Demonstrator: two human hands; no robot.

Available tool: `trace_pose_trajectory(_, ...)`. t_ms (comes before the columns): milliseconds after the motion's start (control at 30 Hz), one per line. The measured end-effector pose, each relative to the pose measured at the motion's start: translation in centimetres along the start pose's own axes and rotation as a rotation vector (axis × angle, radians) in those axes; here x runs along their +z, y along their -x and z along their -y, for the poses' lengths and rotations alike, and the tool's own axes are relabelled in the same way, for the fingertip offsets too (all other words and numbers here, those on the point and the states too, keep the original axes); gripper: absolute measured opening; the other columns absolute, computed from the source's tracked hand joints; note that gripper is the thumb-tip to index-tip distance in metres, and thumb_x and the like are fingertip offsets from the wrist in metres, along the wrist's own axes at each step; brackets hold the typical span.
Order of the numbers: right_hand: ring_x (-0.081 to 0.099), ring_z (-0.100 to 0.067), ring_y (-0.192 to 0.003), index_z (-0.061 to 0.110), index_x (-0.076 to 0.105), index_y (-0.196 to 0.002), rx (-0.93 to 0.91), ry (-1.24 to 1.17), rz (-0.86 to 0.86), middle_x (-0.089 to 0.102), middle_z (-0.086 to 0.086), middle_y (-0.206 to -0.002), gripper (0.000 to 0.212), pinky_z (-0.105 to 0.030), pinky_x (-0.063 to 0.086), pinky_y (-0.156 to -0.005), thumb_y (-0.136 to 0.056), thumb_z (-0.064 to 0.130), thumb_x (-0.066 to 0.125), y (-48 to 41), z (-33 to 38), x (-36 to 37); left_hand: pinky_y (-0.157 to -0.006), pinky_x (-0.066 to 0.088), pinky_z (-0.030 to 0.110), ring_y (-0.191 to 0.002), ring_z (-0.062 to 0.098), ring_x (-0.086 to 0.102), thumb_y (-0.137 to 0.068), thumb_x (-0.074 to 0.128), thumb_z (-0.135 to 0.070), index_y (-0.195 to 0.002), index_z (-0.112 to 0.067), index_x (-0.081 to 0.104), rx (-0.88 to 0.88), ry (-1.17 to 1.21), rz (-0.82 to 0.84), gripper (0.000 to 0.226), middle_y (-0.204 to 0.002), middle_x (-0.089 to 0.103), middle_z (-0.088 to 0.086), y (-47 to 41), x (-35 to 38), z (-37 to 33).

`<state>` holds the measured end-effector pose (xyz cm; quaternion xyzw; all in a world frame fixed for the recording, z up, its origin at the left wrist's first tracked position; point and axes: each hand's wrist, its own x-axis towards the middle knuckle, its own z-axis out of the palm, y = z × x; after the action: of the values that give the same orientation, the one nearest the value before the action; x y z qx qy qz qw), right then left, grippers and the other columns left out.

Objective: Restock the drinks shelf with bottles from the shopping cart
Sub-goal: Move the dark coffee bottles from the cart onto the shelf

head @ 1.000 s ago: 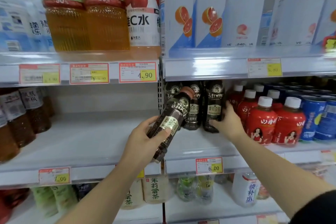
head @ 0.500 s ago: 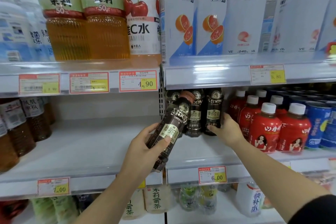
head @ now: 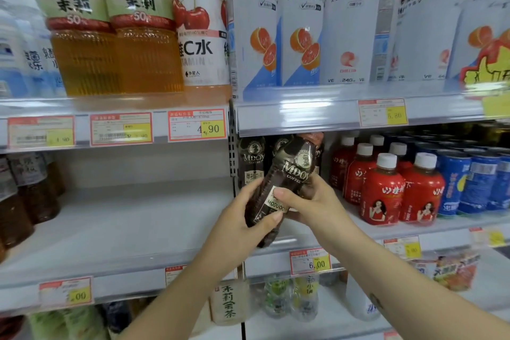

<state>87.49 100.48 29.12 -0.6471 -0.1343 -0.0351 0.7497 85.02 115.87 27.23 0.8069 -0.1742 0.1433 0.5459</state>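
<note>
Head view: a dark coffee bottle [head: 291,174] is held in the air in front of the middle shelf [head: 110,229], tilted so that its brown cap points up and to the right. The left hand [head: 242,218] grips the bottle's lower half from the left, with the thumb laid across the bottom of the label. The right hand [head: 311,201] holds it from the right at mid-height, its thumb pressing on the label just above the left thumb. Both hands are closed round the same bottle and nearly touch each other. The base of the bottle shows below the left hand, above the shelf's front edge and not resting on it.

The hands cover much of the label, so only parts of its print can be read. Behind the bottle, a row of matching coffee bottles [head: 252,160] stands on the shelf, partly hidden by it; how many there are I cannot tell. To the right stand red bottles with white caps [head: 383,190], then blue cans [head: 452,182]. A price tag [head: 310,262] sits on the shelf edge below the hands. On the shelf above, the tall white bottles [head: 259,30] and the amber tea bottles [head: 82,58] are cut off at the top, and the tags at far left are too blurred to read.
</note>
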Motion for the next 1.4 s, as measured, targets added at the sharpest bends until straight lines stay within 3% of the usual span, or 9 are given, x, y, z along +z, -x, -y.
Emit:
trace_pose_trajectory(67, 0.068, -0.018, -0.096, 0.024, 0.055, -0.108, -0.052, 0.11, -0.034, 0.07, -0.005, -0.106, 0.045, -0.039, 0.056, -0.084, -0.071, 0.016, 0.078, -0.7, -0.1, 0.1, -0.08, 0.036, 0.0, -0.104, -0.017, 0.049, -0.085, 0.063, -0.034, -0.127, -0.045, 0.041, 0.003, -0.203, -0.01, 0.048, -0.115, 0.052, -0.03, -0.2, -1.3, 0.7)
trace_pose_trajectory(233, 0.064, -0.013, -0.099, 0.024, 0.048, -0.117, -0.113, 0.359, -0.059, 0.066, 0.006, -0.106, 0.058, -0.043, 0.052, -0.092, -0.069, 0.02, 0.081, -3.0, -1.1, 0.9, -0.095, 0.042, 0.028, -0.11, 0.003, 0.053, -0.089, 0.056, -0.041, -0.123, -0.033, 0.055, -0.129, -0.685, 0.027, 0.035, -0.124, 0.056, -0.015, 0.6, -4.0, 3.8)
trace_pose_trajectory(533, 0.059, -0.012, -0.109, 0.016, 0.044, -0.134, -0.156, 0.543, -0.058, 0.063, 0.003, -0.119, 0.071, -0.033, 0.047, -0.098, -0.072, 0.024, 0.079, -5.2, -2.5, 2.6, -0.087, 0.045, 0.023, -0.102, 0.0, 0.056, -0.093, 0.044, -0.046, -0.112, -0.038, 0.061, -0.146, -0.749, 0.073, 0.027, -0.114, 0.062, -0.023, 1.1, -4.0, 4.7)
trace_pose_trajectory(700, 0.059, -0.013, -0.11, 0.019, 0.043, -0.132, -0.17, 0.551, -0.123, 0.063, 0.002, -0.118, 0.072, -0.034, 0.048, -0.097, -0.07, 0.029, 0.08, -5.3, -3.4, 3.1, -0.084, 0.043, 0.021, -0.101, -0.001, 0.055, -0.093, 0.043, -0.043, -0.11, -0.039, 0.061, -0.096, -0.776, 0.048, 0.025, -0.112, 0.062, -0.023, 1.0, -3.9, 5.0)
trace_pose_trajectory(867, 0.06, -0.013, -0.107, 0.014, 0.049, -0.128, -0.17, 0.585, -0.158, 0.065, 0.001, -0.115, 0.064, -0.024, 0.046, -0.09, -0.072, 0.028, 0.078, -5.3, -3.8, 3.7, -0.078, 0.041, 0.018, -0.099, -0.001, 0.055, -0.094, 0.043, -0.041, -0.11, -0.038, 0.062, -0.068, -0.776, 0.039, 0.025, -0.112, 0.062, -0.022, 1.0, -3.9, 5.2)
trace_pose_trajectory(1000, 0.054, -0.011, -0.114, 0.014, 0.042, -0.133, -0.133, 0.549, -0.138, 0.057, 0.005, -0.121, 0.069, -0.022, 0.044, -0.094, -0.075, 0.024, 0.077, -3.8, -3.3, 3.7, -0.079, 0.038, 0.017, -0.101, 0.001, 0.056, -0.095, 0.044, -0.038, -0.113, -0.035, 0.062, -0.006, -0.752, 0.027, 0.025, -0.116, 0.061, -0.02, 1.6, -4.3, 4.9)
trace_pose_trajectory(1133, 0.052, -0.006, -0.11, 0.024, 0.045, -0.128, -0.373, 0.553, -0.335, 0.055, 0.006, -0.12, 0.048, -0.023, 0.044, -0.094, -0.085, 0.016, 0.066, 1.1, -3.8, 5.1, -0.089, 0.044, 0.028, -0.096, 0.005, 0.057, -0.093, 0.047, -0.033, -0.11, -0.029, 0.063, 0.149, -0.66, -0.095, 0.024, -0.111, 0.062, -0.016, 4.3, -5.8, 5.0)
trace_pose_trajectory(1267, 0.057, 0.002, -0.086, 0.026, 0.059, -0.1, -0.478, 0.614, -0.099, 0.061, 0.013, -0.093, 0.023, -0.008, 0.042, -0.074, -0.086, 0.008, 0.061, 6.7, -7.9, 10.3, -0.079, 0.045, 0.026, -0.09, 0.004, 0.056, -0.089, 0.042, -0.031, -0.102, -0.025, 0.064, 0.202, -0.574, -0.184, 0.026, -0.099, 0.063, -0.013, 10.7, -9.3, 7.7)
trace_pose_trajectory(1400, 0.055, 0.001, -0.077, 0.017, 0.066, -0.095, -0.333, 0.666, 0.219, 0.061, 0.01, -0.084, 0.013, -0.007, 0.04, -0.067, -0.087, 0.016, 0.056, 10.8, -14.6, 18.2, -0.073, 0.041, 0.012, -0.087, 0.002, 0.054, -0.091, 0.042, -0.03, -0.105, -0.021, 0.065, -0.008, -0.537, -0.205, 0.029, -0.097, 0.059, -0.016, 19.3, -14.2, 13.1)
